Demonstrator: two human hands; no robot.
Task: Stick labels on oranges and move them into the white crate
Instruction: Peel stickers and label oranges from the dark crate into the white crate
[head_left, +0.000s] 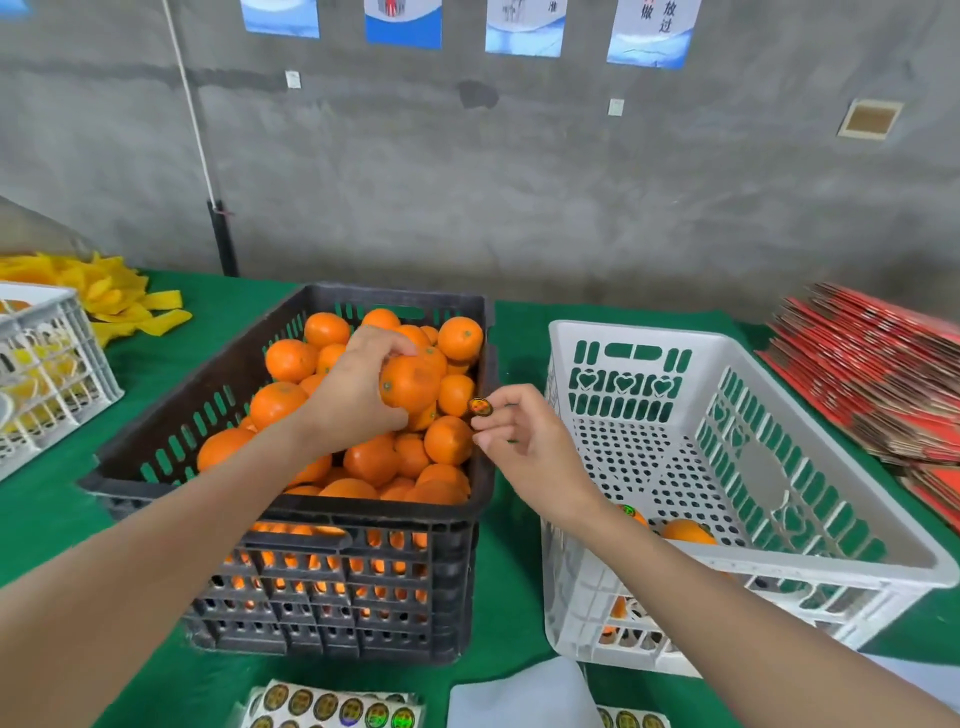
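A black crate (291, 499) in the middle of the green table is piled with oranges. My left hand (358, 389) grips one orange (410, 384) just above the pile. Right beside it, my right hand (524, 441) pinches a small round shiny label (480, 406) at its fingertips, a short gap from the held orange. The white crate (831, 519) stands to the right. Two oranges (685, 531) lie in its near corner, one partly hidden behind my right forearm and bearing a label.
Sheets of round labels (332, 709) and a white sheet (519, 699) lie at the table's near edge. Another white crate (47, 384) with yellow wrappers stands at far left, yellow wrappers (124, 301) behind it. Red flat cartons (883, 374) are stacked at right.
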